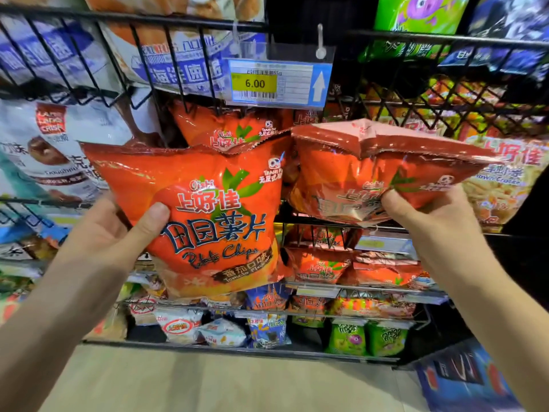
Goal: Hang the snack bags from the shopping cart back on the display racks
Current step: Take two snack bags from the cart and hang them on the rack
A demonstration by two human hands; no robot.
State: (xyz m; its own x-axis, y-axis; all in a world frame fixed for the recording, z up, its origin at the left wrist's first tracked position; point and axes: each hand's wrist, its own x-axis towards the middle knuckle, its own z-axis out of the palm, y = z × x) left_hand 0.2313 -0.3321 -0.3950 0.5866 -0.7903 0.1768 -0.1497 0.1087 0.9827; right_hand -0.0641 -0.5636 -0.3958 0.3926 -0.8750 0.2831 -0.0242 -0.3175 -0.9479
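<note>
Gripped the upright chip bag (214,209) with the left hand (118,230), thumb over its front; pinched the tilted second bag (386,168) with the right hand (430,215).

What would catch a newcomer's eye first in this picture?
Two orange potato chip bags fill the centre: the left hand grips the upright bag, and the right hand pinches the tilted bag beside it. Above them, a price tag reading 6.00 hangs on the black wire rack.

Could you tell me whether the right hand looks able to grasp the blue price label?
Probably not: the right hand is full, gripping a glossy orange crisp bag, though nothing stands before the blue price label.
</note>
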